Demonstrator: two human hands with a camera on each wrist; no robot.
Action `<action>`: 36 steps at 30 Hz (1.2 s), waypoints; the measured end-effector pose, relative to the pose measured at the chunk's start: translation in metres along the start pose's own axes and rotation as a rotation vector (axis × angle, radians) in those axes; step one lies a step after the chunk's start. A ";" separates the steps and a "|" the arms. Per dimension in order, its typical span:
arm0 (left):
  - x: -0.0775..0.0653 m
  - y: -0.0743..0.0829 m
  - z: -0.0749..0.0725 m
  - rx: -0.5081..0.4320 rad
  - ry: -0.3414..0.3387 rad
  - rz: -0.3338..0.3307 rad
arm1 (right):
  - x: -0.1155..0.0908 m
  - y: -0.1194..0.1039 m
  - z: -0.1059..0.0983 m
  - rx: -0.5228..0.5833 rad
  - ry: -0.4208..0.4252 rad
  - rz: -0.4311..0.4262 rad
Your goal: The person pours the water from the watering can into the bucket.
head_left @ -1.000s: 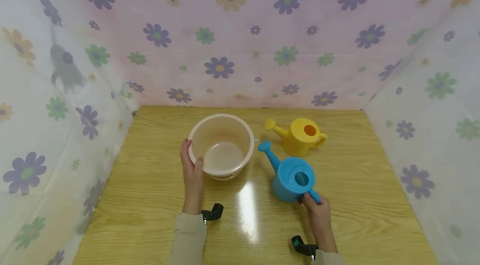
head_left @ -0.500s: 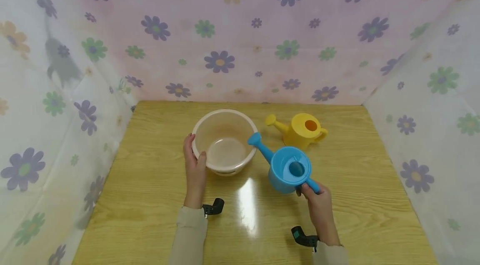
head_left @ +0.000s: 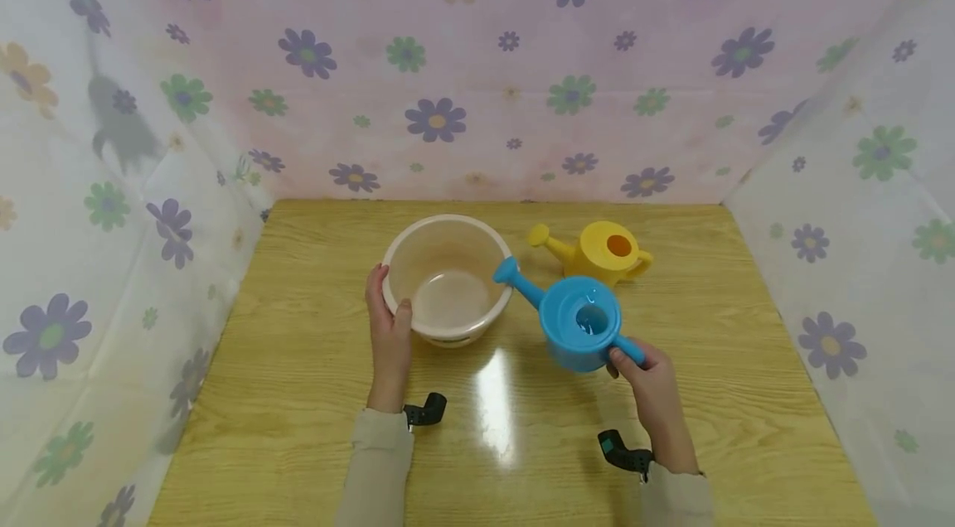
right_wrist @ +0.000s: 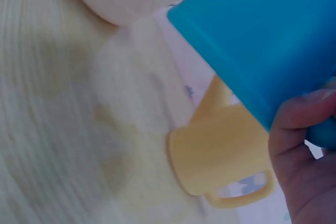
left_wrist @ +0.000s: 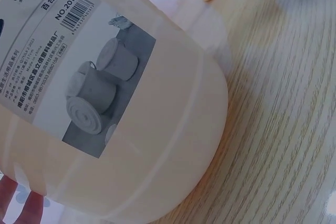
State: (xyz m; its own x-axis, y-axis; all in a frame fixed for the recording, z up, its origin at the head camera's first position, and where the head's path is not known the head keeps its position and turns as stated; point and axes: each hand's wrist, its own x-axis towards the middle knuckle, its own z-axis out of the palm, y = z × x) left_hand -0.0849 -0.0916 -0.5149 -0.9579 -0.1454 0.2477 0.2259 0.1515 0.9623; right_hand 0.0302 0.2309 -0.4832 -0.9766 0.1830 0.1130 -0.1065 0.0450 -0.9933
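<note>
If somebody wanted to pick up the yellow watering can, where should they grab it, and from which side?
Probably by its loop handle, coming from the person's right. The yellow watering can has its handle jutting out on that side, opposite the spout, with an opening to grip through. Coming straight from the front looks harder: the blue watering can is held there.

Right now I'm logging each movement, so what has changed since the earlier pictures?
The blue watering can has moved away from the person, its spout going left to overlap the bucket in the head view. The bucket has shifted slightly right. Nothing was newly gripped or released: the right hand still holds the can, the left hand the bucket. The yellow watering can stayed put.
</note>
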 end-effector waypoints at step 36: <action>-0.002 0.027 -0.003 0.044 0.009 0.021 | 0.031 -0.055 -0.015 -0.464 -0.277 0.102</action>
State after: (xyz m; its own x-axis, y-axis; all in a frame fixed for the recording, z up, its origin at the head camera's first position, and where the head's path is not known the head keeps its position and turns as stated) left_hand -0.0764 -0.0899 -0.4888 -0.9513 -0.1504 0.2691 0.2378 0.1975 0.9510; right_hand 0.0090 0.2493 -0.4246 -0.9970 -0.0533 -0.0558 0.0234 0.4806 -0.8766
